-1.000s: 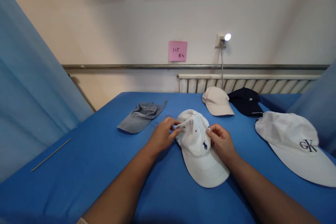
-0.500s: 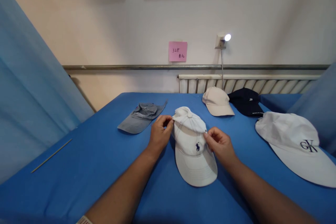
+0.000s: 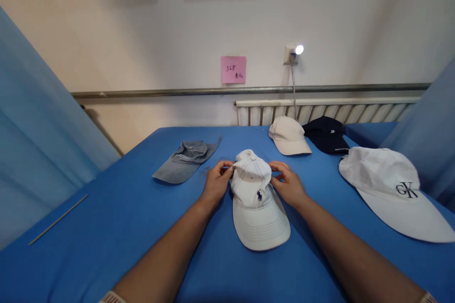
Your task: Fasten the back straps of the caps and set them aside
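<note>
A white baseball cap with a small dark horse-rider emblem lies on the blue-covered table, its brim pointing toward me. At the left side of the crown, my left hand pinches the fabric between thumb and fingers. My right hand grips the crown's right edge, with the thumb in front and some fingertips hidden behind the cap. The crown stands raised, with soft folds near its top. Left of my left hand lies a grey cap, tipped so that its inside shows.
At the back right sit a cream cap and a navy cap. A large white cap with dark letters lies at the right. A thin stick rests on the left of the blue cover. Blue curtains hang at the sides.
My right hand has shifted up and back along the cap's right edge. The crown's front, folded over before, is now smoother and fuller. The view has shifted slightly.
</note>
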`<action>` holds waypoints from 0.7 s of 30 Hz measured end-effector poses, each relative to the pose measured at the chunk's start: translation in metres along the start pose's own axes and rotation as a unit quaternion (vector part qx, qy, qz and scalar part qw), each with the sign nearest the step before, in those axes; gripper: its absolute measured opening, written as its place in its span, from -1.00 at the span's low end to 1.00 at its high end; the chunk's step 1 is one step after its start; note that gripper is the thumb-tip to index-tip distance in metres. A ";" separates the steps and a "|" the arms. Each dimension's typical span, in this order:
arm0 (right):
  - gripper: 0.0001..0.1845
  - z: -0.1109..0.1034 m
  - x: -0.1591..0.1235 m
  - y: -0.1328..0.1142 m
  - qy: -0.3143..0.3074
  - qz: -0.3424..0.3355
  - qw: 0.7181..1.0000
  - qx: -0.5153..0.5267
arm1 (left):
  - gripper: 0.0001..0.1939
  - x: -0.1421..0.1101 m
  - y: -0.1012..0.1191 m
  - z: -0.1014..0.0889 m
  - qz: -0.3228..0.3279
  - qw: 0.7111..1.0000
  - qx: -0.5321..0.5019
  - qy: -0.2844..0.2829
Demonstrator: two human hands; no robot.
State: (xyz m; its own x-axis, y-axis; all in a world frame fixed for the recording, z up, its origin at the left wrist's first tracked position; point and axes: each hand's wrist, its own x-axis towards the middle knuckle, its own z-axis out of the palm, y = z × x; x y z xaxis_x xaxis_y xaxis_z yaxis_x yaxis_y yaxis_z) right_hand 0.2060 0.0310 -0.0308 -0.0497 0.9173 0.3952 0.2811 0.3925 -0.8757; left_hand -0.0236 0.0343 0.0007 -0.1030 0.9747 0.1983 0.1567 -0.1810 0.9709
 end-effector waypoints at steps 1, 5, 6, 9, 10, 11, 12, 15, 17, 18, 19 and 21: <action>-0.71 0.001 0.002 0.001 -0.003 -0.007 1.000 -0.004 | -0.80 0.000 0.001 0.000 -0.002 1.000 -0.002 0.000; -0.85 0.003 0.005 -0.002 0.001 -0.020 1.000 0.008 | -0.80 0.003 0.007 -0.003 -0.014 0.999 -0.038 0.011; -0.86 0.003 0.005 -0.004 0.006 -0.015 1.000 0.014 | -0.80 0.005 0.009 -0.005 -0.015 0.998 -0.053 0.021; -0.87 0.003 -0.002 -0.012 0.025 0.007 0.999 0.020 | -0.78 0.006 0.016 -0.009 -0.010 0.995 -0.083 0.058; -0.87 0.003 -0.005 -0.014 0.031 0.013 0.999 0.018 | -0.77 0.006 0.018 -0.009 -0.006 0.995 -0.076 0.066; -0.87 0.004 -0.008 -0.016 0.037 0.019 0.999 0.018 | -0.75 0.004 0.020 -0.010 0.000 0.996 -0.055 0.070; -0.87 0.004 -0.011 -0.017 0.043 0.026 0.999 0.020 | -0.75 0.001 0.022 -0.010 0.008 0.998 -0.019 0.067; -0.84 0.007 -0.017 -0.018 0.055 0.051 0.996 0.041 | -0.73 -0.009 0.026 -0.008 0.037 0.990 0.137 0.017; -0.82 0.007 -0.019 -0.016 0.059 0.062 0.995 0.057 | -0.69 -0.016 0.026 -0.007 0.046 0.976 0.213 -0.026; -0.81 0.008 -0.019 -0.015 0.060 0.065 0.994 0.062 | -0.68 -0.019 0.026 -0.007 0.047 0.970 0.235 -0.044; -0.81 0.008 -0.020 -0.013 0.059 0.067 0.994 0.064 | -0.70 -0.020 0.026 -0.007 0.048 0.966 0.249 -0.058; -0.80 0.007 -0.019 -0.011 0.058 0.066 0.995 0.056 | -0.80 -0.021 0.026 -0.007 0.053 0.963 0.253 -0.079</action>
State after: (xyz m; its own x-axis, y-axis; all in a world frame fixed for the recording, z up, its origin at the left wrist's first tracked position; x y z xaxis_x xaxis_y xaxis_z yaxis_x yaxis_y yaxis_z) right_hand 0.1969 0.0095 -0.0304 0.0929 0.9500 0.2982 0.1691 0.2801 -0.9450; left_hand -0.0246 0.0082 0.0230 0.0845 0.9692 0.2315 0.6208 -0.2329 0.7485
